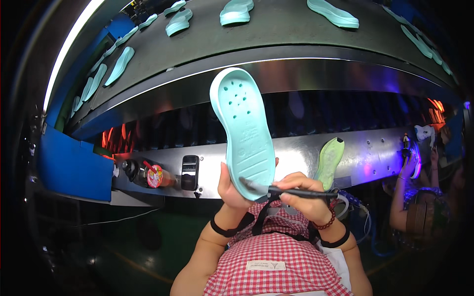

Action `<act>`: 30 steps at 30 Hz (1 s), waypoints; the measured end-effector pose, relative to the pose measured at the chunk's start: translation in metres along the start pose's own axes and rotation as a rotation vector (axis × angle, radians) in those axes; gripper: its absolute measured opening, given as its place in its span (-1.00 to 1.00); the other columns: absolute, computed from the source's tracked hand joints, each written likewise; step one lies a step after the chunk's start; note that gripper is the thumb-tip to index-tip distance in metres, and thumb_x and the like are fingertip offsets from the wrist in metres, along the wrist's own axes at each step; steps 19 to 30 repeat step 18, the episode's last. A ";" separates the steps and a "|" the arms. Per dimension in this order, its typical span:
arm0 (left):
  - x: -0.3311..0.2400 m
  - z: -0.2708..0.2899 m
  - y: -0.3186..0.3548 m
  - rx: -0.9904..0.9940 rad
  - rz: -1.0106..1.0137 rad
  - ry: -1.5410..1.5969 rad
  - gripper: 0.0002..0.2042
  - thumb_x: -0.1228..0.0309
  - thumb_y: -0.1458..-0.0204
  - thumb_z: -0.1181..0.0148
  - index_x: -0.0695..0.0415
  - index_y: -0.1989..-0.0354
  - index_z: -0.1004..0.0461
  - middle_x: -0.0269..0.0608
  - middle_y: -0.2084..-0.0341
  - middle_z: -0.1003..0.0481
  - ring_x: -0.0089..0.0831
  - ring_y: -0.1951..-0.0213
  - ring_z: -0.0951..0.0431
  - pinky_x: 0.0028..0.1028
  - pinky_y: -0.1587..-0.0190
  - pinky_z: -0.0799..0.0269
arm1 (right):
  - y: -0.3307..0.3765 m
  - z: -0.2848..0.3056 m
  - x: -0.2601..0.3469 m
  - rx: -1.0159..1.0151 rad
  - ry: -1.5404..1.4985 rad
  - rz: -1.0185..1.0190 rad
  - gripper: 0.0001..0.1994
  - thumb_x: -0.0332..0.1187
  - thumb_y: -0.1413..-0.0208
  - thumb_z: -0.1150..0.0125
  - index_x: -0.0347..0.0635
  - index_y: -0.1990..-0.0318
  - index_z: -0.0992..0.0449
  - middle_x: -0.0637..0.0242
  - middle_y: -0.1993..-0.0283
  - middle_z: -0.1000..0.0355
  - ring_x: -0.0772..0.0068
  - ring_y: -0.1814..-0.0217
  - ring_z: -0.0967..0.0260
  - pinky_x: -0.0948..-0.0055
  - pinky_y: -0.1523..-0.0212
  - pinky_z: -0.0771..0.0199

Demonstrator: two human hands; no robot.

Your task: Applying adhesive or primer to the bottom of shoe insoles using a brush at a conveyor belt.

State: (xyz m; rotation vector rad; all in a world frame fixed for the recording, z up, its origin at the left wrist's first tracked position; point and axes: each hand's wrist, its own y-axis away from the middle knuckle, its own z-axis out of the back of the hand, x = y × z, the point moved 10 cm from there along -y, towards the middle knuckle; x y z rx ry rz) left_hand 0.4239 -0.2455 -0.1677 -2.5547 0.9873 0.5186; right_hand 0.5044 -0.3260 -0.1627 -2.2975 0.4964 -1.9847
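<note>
A pale turquoise shoe sole [249, 130] stands tilted in front of me, its inner face toward me, with small holes near the far end and slanted grooves near the heel. My left hand [231, 190] is closed round its heel end, the thumb along the left edge. In my right hand [307, 196] is a dark-handled brush [301, 193], gripped between thumb and fingers. Its greyish tip lies over the heel of the sole and appears to touch it. A pale tube runs near the rear of the handle. On the metal bench beyond my right hand lies a light green sole [330, 160] with a dark tip.
A conveyor belt [286, 42] carrying several turquoise soles [237, 12] crosses the far side. On the metal bench [291, 150] are a black phone-like object [189, 172], a dark bottle [131, 168] and a drink cup [157, 176]. Another person's arm [399, 202] works at the right.
</note>
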 end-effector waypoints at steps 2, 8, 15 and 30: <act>0.000 0.013 -0.001 -0.117 0.015 -0.008 -0.31 -0.12 -0.05 0.45 0.21 -0.20 0.06 0.07 -0.05 -0.20 0.03 -0.02 -0.28 -0.09 -0.08 -0.19 | 0.000 -0.013 0.015 0.144 0.146 0.055 -0.79 -0.59 0.15 -0.20 -0.26 0.27 -0.50 0.20 0.24 -0.44 0.45 0.16 -0.33 0.51 0.11 -0.32; 0.000 0.010 -0.010 -0.085 0.013 0.059 -0.33 -0.08 -0.04 0.35 0.21 -0.19 0.03 0.08 -0.04 -0.21 0.03 0.00 -0.31 -0.09 -0.06 -0.21 | -0.015 -0.013 0.015 0.204 0.084 0.044 -0.78 -0.59 0.17 -0.21 -0.27 0.27 -0.51 0.20 0.23 -0.42 0.44 0.20 -0.37 0.53 0.14 -0.35; -0.006 0.014 -0.014 -0.071 0.068 -0.149 -0.33 -0.11 -0.01 0.32 0.16 -0.18 -0.04 0.04 -0.06 -0.20 0.03 -0.02 -0.30 0.03 -0.05 -0.17 | -0.030 0.004 0.033 0.203 0.251 0.048 -0.78 -0.56 0.20 -0.24 -0.23 0.30 -0.53 0.28 0.37 -0.44 0.45 0.24 -0.36 0.52 0.22 -0.36; -0.009 0.013 -0.019 -0.073 0.122 -0.216 -0.32 -0.12 -0.01 0.34 0.16 -0.18 -0.03 0.04 -0.07 -0.20 0.03 -0.01 -0.30 0.03 -0.05 -0.17 | -0.030 0.005 0.029 0.189 0.273 0.010 -0.78 -0.52 0.20 -0.25 -0.20 0.29 -0.54 0.27 0.33 -0.44 0.41 0.26 -0.36 0.51 0.21 -0.36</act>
